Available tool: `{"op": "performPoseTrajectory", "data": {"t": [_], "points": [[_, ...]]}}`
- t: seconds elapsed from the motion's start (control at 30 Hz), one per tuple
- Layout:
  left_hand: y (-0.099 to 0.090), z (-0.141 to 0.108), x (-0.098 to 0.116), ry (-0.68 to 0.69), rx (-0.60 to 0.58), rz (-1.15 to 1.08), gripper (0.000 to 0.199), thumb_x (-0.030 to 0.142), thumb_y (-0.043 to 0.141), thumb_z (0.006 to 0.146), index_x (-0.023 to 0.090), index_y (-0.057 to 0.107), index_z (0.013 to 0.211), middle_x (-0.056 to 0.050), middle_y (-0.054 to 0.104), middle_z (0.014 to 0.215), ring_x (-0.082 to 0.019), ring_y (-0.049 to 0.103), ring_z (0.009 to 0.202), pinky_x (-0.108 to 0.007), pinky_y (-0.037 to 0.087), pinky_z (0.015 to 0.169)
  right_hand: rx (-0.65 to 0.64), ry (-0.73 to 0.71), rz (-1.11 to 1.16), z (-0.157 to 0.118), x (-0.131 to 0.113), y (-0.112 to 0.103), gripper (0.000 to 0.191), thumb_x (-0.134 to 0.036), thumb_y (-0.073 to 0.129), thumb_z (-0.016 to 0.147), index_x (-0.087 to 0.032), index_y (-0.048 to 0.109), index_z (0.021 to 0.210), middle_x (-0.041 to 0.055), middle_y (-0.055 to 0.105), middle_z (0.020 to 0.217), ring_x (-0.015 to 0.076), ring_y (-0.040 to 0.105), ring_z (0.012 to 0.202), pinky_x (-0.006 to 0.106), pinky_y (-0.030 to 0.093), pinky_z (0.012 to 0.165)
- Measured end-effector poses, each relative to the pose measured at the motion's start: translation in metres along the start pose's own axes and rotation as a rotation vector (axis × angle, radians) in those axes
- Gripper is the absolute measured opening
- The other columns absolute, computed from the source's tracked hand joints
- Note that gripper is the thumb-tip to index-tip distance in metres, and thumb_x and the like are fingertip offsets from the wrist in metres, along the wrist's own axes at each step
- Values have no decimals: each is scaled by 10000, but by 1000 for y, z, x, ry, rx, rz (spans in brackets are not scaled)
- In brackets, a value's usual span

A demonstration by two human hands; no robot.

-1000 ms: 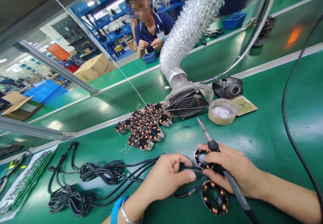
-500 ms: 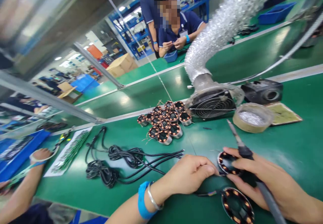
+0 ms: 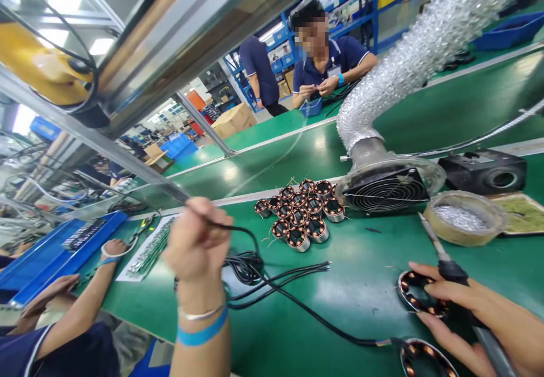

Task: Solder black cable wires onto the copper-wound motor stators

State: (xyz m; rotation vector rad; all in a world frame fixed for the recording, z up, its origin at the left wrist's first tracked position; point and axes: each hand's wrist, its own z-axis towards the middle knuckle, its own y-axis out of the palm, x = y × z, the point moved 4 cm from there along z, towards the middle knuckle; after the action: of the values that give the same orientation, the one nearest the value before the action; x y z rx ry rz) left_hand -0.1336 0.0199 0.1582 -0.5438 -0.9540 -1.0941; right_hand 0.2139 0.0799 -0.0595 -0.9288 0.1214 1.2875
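Observation:
My left hand (image 3: 199, 246), smeared by motion, is raised above the bench with its fingers closed round a black cable (image 3: 240, 229). This cable droops toward coiled black cables (image 3: 244, 266). A black cable length (image 3: 331, 328) runs across the bench to a motor stator (image 3: 406, 360) with copper windings, cut off by the lower edge. In my right hand (image 3: 488, 320) is a soldering iron (image 3: 453, 270), its tip pointing up and left. The same hand's thumb and fingers grip another stator (image 3: 404, 296) by its ring.
Several stators (image 3: 297, 238) stand clustered mid-bench beside a fan (image 3: 385, 193) with a foil duct (image 3: 395, 71). A tub of metal shavings (image 3: 437, 224) is at right. Left, a co-worker's arm (image 3: 91, 297) lies near a blue tray (image 3: 96, 232); another person (image 3: 327, 76) works opposite.
My left hand has moved from beside the held stator up and left, drawing a black cable with it. My right hand keeps the iron and stator. The view has shifted.

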Motion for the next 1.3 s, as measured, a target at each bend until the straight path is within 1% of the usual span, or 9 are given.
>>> {"op": "performPoseTrajectory", "data": {"t": [0.1,0.27,0.33,0.5,0.7,0.87,1.07,1.2,1.3], "points": [[8,-4,22,58,-111,-70,240,377,820,760,191,669,760,107,341,453,-36,197,360,-200,210,379,-98,-155,-69,10,-12,-6,274,-288,671,868,-193,608,1118,109,658,1253,233,686,1088,244,588,910],[90,-77,-74,-574,-727,319,127,208,716,803,150,654,709,99,315,446,-59,236,411,-211,165,406,-15,-22,40,41,-49,-24,289,-265,609,915,-194,522,1181,101,694,1131,178,726,933,210,606,794],[107,-96,-102,-615,-792,497,121,232,681,823,152,640,742,108,281,458,-71,245,449,-223,177,453,-19,68,107,51,-61,-23,257,-238,594,922,-224,511,1165,34,699,997,127,716,811,173,592,729],[119,-101,-102,-506,-802,606,177,315,620,878,161,628,793,104,277,496,-89,306,493,-244,215,515,-69,106,206,66,-74,-15,217,-130,501,914,-249,503,1095,-46,629,804,76,626,619,155,526,604],[116,-98,-102,-566,-790,589,152,311,634,862,167,626,814,103,291,498,-94,301,492,-248,198,499,-38,47,202,71,-74,-17,258,-120,512,899,-243,505,1125,-16,650,897,95,661,731,172,536,686],[114,-95,-118,-660,-977,309,389,503,548,915,147,627,781,60,420,555,-103,349,527,-237,259,513,-80,57,273,72,-75,-13,282,-102,520,885,-249,497,1124,-41,638,851,75,642,676,150,529,656],[128,-94,-100,-320,-903,282,412,437,323,1034,170,630,965,-68,596,940,-183,530,881,-279,399,812,-6,11,291,74,-78,-6,285,-97,554,878,-250,513,1115,-28,649,860,95,655,680,173,545,653],[130,-112,-107,-497,-842,273,406,494,328,1024,188,527,846,0,504,734,-146,456,684,-263,358,666,93,17,252,72,-79,-2,276,-88,574,876,-246,540,1098,-18,648,838,106,645,644,185,544,614],[129,-117,-112,-571,-764,169,421,564,341,1003,190,516,918,-4,511,809,-150,448,748,-266,347,696,132,54,207,67,-81,2,233,-103,592,875,-241,556,1060,-20,631,801,103,618,597,187,533,573]]}}
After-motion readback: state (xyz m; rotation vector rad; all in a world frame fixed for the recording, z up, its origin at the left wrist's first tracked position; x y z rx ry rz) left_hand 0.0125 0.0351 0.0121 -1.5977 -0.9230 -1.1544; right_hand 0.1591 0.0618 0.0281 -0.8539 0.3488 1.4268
